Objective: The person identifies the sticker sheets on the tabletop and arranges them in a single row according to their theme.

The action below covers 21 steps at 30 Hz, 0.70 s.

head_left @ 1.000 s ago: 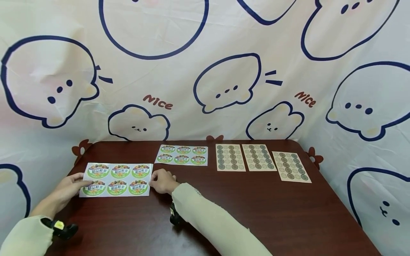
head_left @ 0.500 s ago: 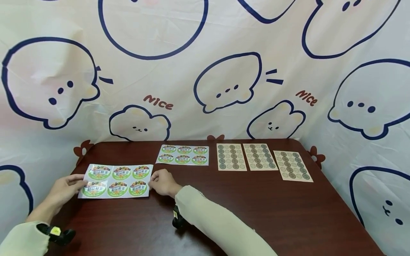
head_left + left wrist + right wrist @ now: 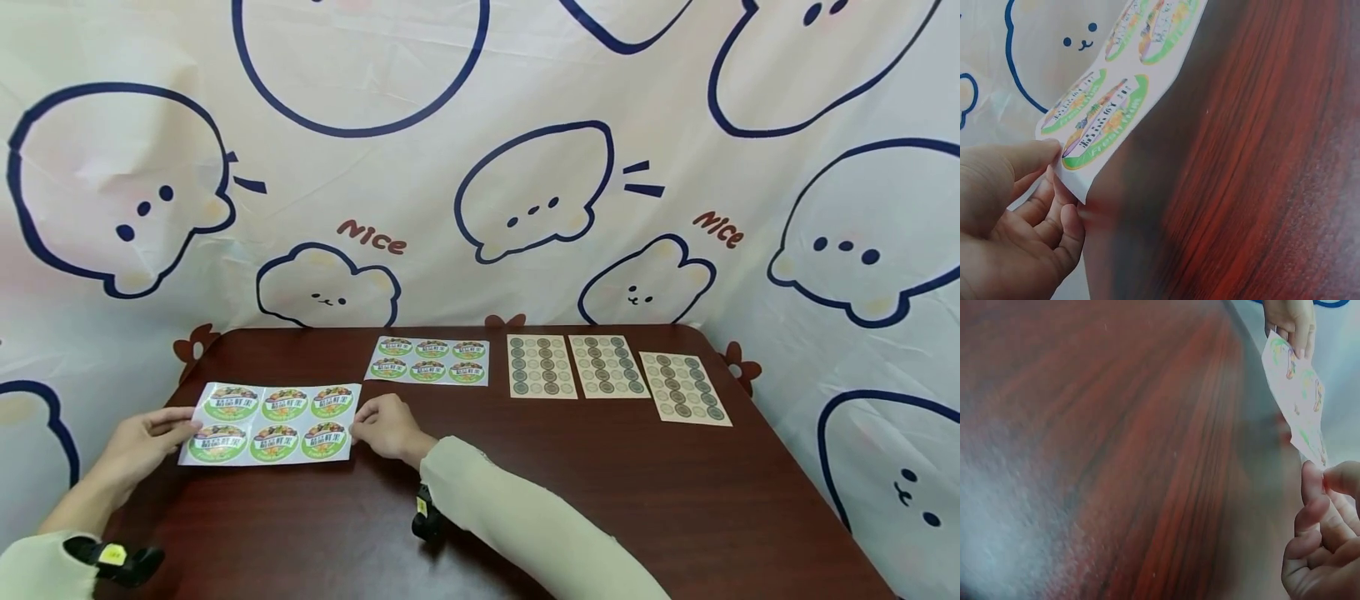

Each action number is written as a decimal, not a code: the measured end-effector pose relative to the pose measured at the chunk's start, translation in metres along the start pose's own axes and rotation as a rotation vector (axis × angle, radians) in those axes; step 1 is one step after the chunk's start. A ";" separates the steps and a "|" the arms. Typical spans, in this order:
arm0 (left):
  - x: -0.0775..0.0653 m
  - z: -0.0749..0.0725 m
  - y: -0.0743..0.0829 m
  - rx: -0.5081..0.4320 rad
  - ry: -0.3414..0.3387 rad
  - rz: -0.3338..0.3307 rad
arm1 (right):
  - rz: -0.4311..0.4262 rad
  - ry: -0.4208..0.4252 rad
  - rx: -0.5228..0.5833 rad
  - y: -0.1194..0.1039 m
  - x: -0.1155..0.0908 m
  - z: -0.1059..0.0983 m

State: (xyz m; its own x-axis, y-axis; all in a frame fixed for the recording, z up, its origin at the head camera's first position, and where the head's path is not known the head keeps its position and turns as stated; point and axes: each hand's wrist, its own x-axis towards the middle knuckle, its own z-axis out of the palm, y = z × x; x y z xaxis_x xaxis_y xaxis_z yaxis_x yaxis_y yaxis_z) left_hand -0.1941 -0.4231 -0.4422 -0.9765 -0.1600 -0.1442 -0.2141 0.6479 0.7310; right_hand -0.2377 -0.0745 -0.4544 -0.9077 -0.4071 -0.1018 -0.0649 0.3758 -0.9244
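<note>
A white sticker sheet (image 3: 258, 425) with rows of green oval fruit labels is held between both hands at the left of the table. My left hand (image 3: 138, 446) pinches its left edge, thumb on top and fingers beneath, as the left wrist view shows on the sheet's corner (image 3: 1075, 178). On the opposite edge, my right hand (image 3: 390, 427) pinches the sheet between thumb and index finger, its other fingers curled (image 3: 1310, 544). In the wrist views the sheet stands slightly raised from the tabletop. Behind it lies a second sheet (image 3: 427, 361) with the same labels.
Three cream sheets of small round stickers, a left one (image 3: 542, 367), a middle one (image 3: 607, 367) and a right one (image 3: 686, 388), lie at the back right. The dark brown table (image 3: 562, 475) meets a patterned cloth (image 3: 420, 183) behind and at the sides.
Both hands keep their pinch on the sticker sheet, which has shifted very slightly. The left forearm has moved a little left and down, the right forearm a little right. The other sheets stay put.
</note>
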 end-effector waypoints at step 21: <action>-0.015 0.004 0.012 -0.019 -0.093 -0.023 | 0.017 -0.035 0.070 0.005 -0.023 -0.009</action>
State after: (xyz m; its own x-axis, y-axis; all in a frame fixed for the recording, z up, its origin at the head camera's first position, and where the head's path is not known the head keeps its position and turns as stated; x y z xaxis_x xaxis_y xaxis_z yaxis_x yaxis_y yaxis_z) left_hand -0.1817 -0.4097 -0.4342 -0.9696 -0.1039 -0.2217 -0.2366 0.6302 0.7395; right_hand -0.2210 -0.0560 -0.4531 -0.8934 -0.4302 -0.1294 -0.0194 0.3247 -0.9456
